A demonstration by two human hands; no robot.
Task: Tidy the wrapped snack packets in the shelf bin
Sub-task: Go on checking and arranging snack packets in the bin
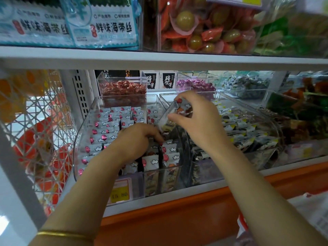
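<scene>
Head view has us leaning into a clear acrylic shelf bin (85,132), both arms reaching forward. Our right hand (197,118) is raised above the bin, thumb and fingertips pinched narrow on one snack packet (179,110), a small flat pillow of glossy white film printed with clouds and a red balloon; we judge it is lifted clear so it can be turned and slotted back in line. Below and to the left of that hand, our left hand (134,139) is sunk among the packed rows of matching packets (106,128), fingers curled down between them; whether it grips one or only presses them aside we cannot tell, though parting the rows to open a gap seems the likely reason. The packets beyond our left hand stand on edge in neat files, while those just under its fingertips, near the front wall, look looser and tilted, so that is where the tidying is still owed. The film looks slick and crinkly, with crimped ends, likely to slide rather than stay put. The bin's walls are hard, transparent and curved at the front. To the right of our right hand sits a neighbouring bin of grey-and-yellow packets (248,128). A gold bangle (65,234) circles our left wrist.
</scene>
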